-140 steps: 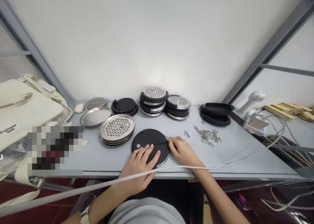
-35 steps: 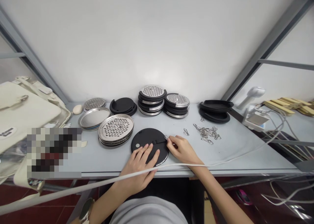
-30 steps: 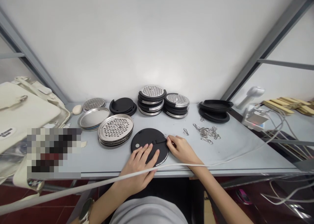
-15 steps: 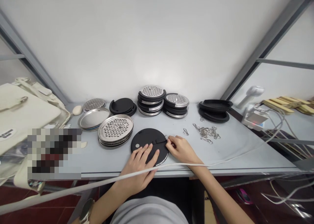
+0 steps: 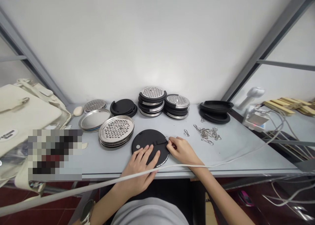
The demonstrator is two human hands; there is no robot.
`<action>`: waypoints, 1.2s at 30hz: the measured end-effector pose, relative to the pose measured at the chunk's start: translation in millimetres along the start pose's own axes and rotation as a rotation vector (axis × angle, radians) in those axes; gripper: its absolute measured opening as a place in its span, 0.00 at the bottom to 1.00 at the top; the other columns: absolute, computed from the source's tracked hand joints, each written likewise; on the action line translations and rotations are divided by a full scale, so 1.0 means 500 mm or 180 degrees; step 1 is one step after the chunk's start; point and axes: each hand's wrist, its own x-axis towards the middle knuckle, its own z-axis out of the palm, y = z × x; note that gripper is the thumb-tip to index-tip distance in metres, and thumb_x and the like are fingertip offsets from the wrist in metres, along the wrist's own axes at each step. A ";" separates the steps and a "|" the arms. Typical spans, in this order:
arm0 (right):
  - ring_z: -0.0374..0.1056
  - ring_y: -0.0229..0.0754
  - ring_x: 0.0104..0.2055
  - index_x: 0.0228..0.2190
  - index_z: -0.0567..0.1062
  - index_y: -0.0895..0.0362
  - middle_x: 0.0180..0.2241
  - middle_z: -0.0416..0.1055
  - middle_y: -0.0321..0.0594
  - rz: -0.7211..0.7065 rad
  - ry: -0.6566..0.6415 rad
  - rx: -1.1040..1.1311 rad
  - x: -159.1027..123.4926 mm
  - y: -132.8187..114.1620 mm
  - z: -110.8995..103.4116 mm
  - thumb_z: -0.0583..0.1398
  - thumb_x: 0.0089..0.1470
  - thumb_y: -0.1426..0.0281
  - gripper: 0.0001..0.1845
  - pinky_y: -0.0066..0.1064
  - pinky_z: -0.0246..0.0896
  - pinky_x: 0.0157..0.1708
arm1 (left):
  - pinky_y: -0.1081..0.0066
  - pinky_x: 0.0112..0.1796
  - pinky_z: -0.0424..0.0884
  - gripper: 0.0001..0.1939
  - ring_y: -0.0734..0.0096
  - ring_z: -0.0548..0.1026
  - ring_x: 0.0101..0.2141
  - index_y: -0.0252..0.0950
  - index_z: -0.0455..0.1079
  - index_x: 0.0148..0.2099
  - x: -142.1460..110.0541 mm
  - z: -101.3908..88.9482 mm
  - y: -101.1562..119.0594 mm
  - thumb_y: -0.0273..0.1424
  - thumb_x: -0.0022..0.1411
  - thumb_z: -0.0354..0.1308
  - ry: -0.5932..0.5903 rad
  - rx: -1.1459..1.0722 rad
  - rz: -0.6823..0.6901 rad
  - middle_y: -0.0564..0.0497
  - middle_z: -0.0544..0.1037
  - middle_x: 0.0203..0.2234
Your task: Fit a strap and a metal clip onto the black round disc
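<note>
A round black disc (image 5: 145, 138) with a short dark strap (image 5: 159, 141) and a pale round spot lies flat near the table's front edge. My left hand (image 5: 139, 167) rests on its near part, fingers spread and stretched out. At the disc's right edge, my right hand (image 5: 180, 149) is closed in a pinch by the strap's end. A small metal clip (image 5: 167, 138) peeks out at those fingertips; most of it is hidden. Something dark red shows within the curled fingers, too small to name. Loose metal clips (image 5: 208, 133) lie in a pile to the right.
Grater plates (image 5: 115, 129) are stacked left of the disc, beside plain metal lids (image 5: 94, 120). Behind stand stacks of black-rimmed graters (image 5: 152, 101) and black round holders (image 5: 214, 111). A white cable (image 5: 98, 185) crosses in front of my forearms. A cream bag (image 5: 24, 103) sits left.
The view has shifted very slightly. Both hands and the black disc keep the same places, with the right hand still pinching at the strap's end.
</note>
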 end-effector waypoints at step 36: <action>0.59 0.37 0.23 0.21 0.63 0.55 0.18 0.63 0.35 0.0016 -0.0052 0.0069 -0.001 -0.005 -0.005 0.47 0.60 0.69 0.16 0.26 0.47 0.26 | 0.58 0.53 0.56 0.26 0.55 0.60 0.57 0.38 0.52 0.65 0.000 -0.001 -0.001 0.37 0.66 0.47 -0.0010 -0.0020 -0.0027 0.41 0.59 0.60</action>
